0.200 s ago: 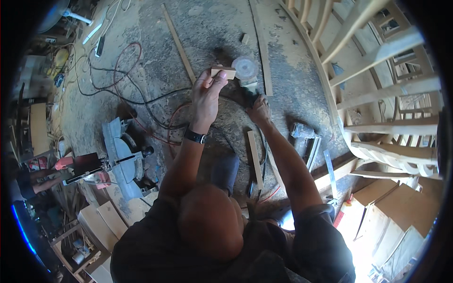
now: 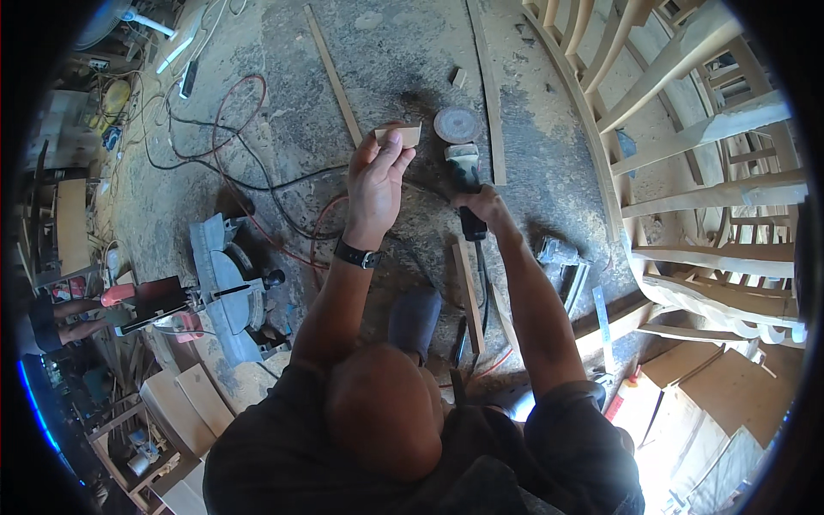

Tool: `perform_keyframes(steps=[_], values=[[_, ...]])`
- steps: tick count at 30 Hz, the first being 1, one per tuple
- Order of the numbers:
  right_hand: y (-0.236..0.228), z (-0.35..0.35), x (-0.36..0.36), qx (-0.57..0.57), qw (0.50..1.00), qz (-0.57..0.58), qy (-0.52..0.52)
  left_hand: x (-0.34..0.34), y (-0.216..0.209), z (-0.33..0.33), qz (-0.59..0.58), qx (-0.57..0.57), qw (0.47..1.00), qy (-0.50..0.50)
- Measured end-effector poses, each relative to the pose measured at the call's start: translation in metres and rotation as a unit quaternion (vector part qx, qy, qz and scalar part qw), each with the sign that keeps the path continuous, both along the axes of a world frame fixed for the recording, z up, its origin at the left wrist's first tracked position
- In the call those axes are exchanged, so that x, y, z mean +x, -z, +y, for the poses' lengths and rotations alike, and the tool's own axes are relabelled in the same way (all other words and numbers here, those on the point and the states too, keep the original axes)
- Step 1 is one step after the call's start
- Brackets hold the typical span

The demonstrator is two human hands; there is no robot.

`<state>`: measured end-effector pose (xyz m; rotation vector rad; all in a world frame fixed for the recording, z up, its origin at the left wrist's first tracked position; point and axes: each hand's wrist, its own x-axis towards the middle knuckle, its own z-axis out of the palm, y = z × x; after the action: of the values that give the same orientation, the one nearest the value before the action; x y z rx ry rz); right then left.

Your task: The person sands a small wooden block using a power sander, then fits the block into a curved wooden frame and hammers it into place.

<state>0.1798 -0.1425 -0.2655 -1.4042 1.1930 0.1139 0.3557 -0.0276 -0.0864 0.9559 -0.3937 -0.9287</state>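
My left hand (image 2: 378,187), with a dark watch on its wrist, pinches a small pale wood block (image 2: 405,136) between thumb and fingers. My right hand (image 2: 482,209) is wrapped round the rear of a dark, corded angle grinder (image 2: 464,170). At the grinder's far end is a round, pale sanding disc (image 2: 457,125), its face turned up. The block is held just left of the disc, with a gap between them. Whether the disc is spinning cannot be told.
Nearby lie another small block (image 2: 459,78), wood strips (image 2: 333,73) and a nail gun (image 2: 558,251). Cables and a red hose (image 2: 242,225) loop across the floor at left, near a mitre saw (image 2: 230,287). A curved wooden frame (image 2: 687,189) stands at right; another person's legs (image 2: 69,322) show far left.
My left hand has drawn the block a little left, away from the disc, and tilted it so a broader face shows. The right hand still grips the grinder; the whole view has shifted slightly.
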Motion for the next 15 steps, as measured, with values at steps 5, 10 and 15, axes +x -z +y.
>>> perform_keyframes(steps=[5, 10, 15], values=[[-0.019, 0.016, -0.006, 0.171, 0.936, -0.246, 0.185, -0.002, -0.006, -0.003, -0.015, -0.027, 0.999, -0.007], [-0.04, 0.072, -0.043, -0.152, 0.931, -0.288, 0.166, -0.005, -0.058, 0.0, -0.097, 0.006, 0.995, -0.022], [-0.147, 0.072, -0.056, 0.085, 0.789, -0.495, 0.352, -0.016, -0.126, -0.006, -0.209, -0.04, 0.977, 0.029]])
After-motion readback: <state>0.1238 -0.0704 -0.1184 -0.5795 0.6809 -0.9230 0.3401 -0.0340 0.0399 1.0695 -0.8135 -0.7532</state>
